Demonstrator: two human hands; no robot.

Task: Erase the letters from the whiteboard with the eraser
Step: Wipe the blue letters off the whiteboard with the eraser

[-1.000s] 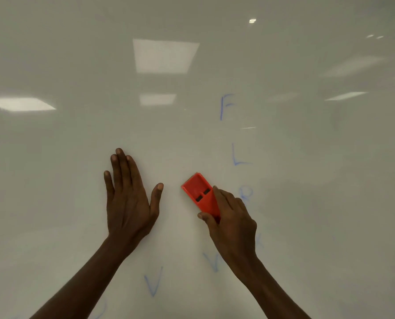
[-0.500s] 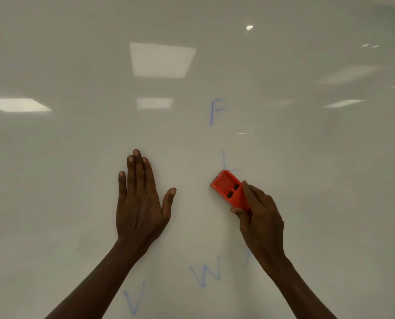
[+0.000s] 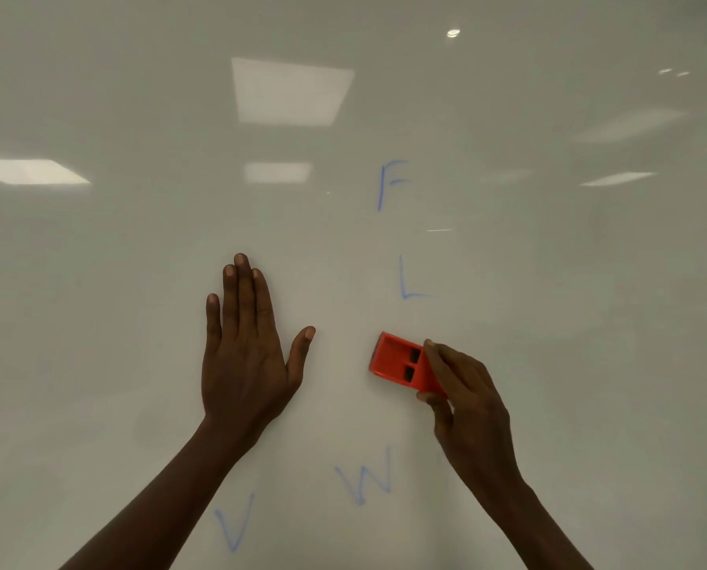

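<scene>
A: Fingers of the right hand (image 3: pixel 473 401) are gripping the red plastic block eraser (image 3: pixel 401 362) against the glossy whiteboard (image 3: pixel 549 322), below the blue letter L (image 3: pixel 410 281).

B: Left hand (image 3: pixel 246 355) is lying flat, grip released, beside it.

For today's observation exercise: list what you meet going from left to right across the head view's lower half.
Letter V → left hand → letter W → orange eraser → right hand, which holds the eraser.

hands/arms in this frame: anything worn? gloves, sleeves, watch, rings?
Nothing worn that shows. Left hand and right hand are bare, no gloves, rings or wrist straps. Both forearms are bare to the frame's bottom edge, no sleeve in view. Nails short, unpainted.
</scene>
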